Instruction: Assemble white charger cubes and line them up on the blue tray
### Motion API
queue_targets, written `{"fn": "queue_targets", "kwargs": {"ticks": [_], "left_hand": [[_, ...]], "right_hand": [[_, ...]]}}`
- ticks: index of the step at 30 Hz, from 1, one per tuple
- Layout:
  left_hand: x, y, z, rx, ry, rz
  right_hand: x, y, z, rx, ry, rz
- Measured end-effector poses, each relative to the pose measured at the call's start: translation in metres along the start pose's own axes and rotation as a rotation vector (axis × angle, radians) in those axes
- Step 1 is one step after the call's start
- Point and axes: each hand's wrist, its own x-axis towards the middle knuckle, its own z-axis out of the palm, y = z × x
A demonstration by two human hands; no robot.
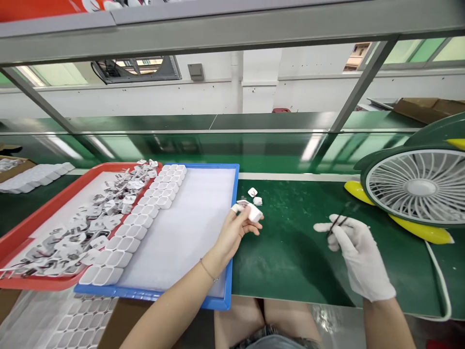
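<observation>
My left hand (232, 230), bare but for a white cover on a fingertip, pinches a small white square plastic case (255, 213) above the green bench, just right of the blue tray. In my right hand (358, 254), which wears a white glove, is a pair of dark tweezers (336, 227), their tips blurred and pointing up. Just beyond my left hand, two small white pieces (257, 200) with a red wire lie on the bench. Rows of white square cases (125, 230) line the left side of the blue tray (235, 194).
A red tray (83, 182) heaped with white wired parts (87, 225) stands left of the blue one. At right, a green fan (421, 186) rests on yellow feet, its white cable (441, 276) running down the bench. Further white cases (36, 177) sit far left. A grey shelf beam (232, 26) crosses overhead.
</observation>
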Motion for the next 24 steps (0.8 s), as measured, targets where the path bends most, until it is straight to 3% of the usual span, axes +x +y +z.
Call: {"fn": "queue_targets", "kwargs": {"ticks": [3,9,11,16,24], "left_hand": [[-0.008,-0.004,0.002,0.396,-0.156,0.165],[-0.017,-0.001,-0.002,0.836,-0.304,0.454],[-0.016,0.000,-0.004,0.860,-0.309,0.505],[-0.015,0.001,-0.006,0.784,-0.320,0.473],[-0.017,0.000,-0.006,0.799,-0.356,0.455]], "right_hand": [[-0.003,-0.028,0.017,0.420,-0.114,-0.055],[0.000,-0.051,0.039,0.525,-0.152,-0.384],[-0.001,-0.055,0.043,0.485,-0.146,-0.425],[-0.007,-0.060,0.051,0.432,-0.116,-0.286],[-0.005,-0.055,0.064,0.264,-0.164,-0.400]]}}
